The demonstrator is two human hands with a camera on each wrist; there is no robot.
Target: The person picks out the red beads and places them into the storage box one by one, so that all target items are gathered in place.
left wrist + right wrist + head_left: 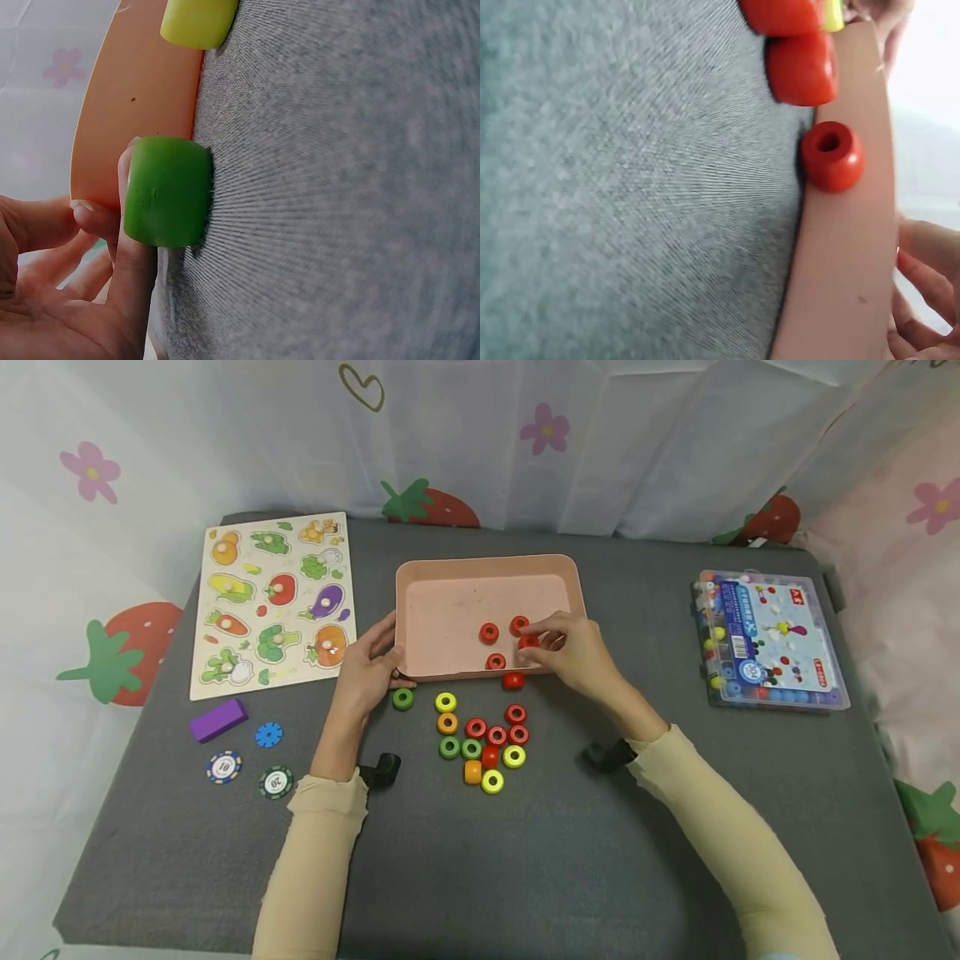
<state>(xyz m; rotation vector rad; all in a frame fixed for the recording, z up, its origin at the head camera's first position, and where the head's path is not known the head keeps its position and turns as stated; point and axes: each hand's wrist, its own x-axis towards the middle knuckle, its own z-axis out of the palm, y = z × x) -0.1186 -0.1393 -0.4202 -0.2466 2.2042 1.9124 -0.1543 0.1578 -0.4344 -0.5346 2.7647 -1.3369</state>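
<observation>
My left hand (365, 668) grips the front left corner of a shallow pink tray (438, 618), thumb at the rim. Beside its fingers on the cloth is a green bead (169, 191). Reaching over the tray's front right side, my right hand (581, 656) pinches a red bead (528, 642) inside it. Other red beads (489, 633) lie loose in the tray near those fingertips. One red bead (832, 161) rests on the table close against the tray's front wall. Several more beads, red, yellow (492, 782), green and orange (472, 772), are grouped in front of the tray.
A vegetable puzzle board (292, 681) lies left of the tray. Nearer on that side are a purple block (218, 720), a blue disc (268, 735) and two poker chips (223, 767). A clear bead case (776, 639) sits far right on the grey table (600, 877).
</observation>
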